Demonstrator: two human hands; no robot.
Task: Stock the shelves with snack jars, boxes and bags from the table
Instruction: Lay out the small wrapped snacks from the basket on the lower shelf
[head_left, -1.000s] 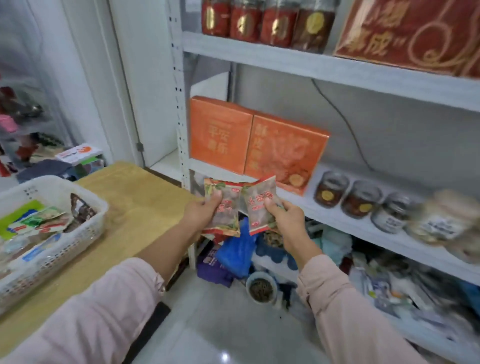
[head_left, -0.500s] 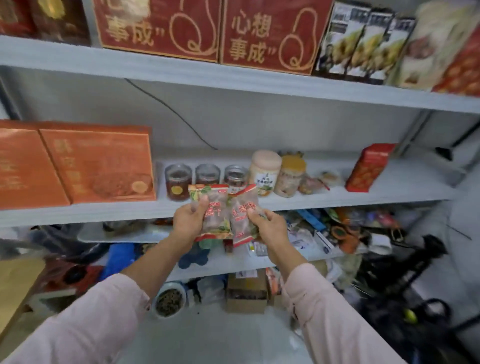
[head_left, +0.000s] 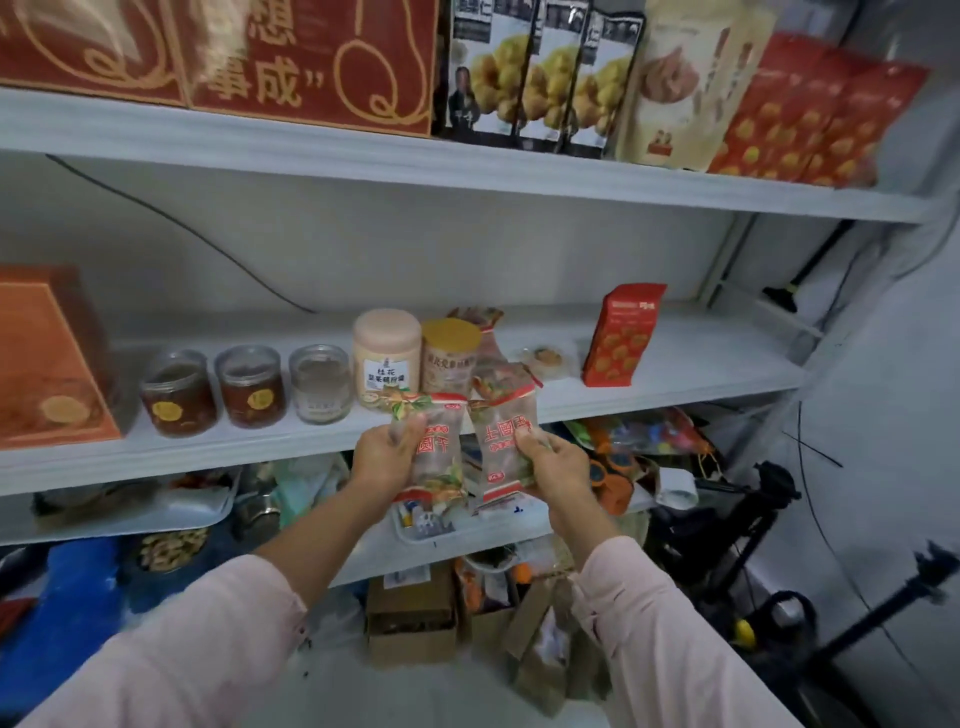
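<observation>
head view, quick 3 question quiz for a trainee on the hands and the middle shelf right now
1. True or false: the left hand grips the left bag and the right hand grips the right bag, one snack bag each.
2. Which thing stands furthest right on the middle shelf? A) a glass bottle B) the red box C) a blue tin
3. Fill in: ___ small clear jars stand between the orange box and the cream jar.

Key: 1 true; 2 B; 3 three.
</observation>
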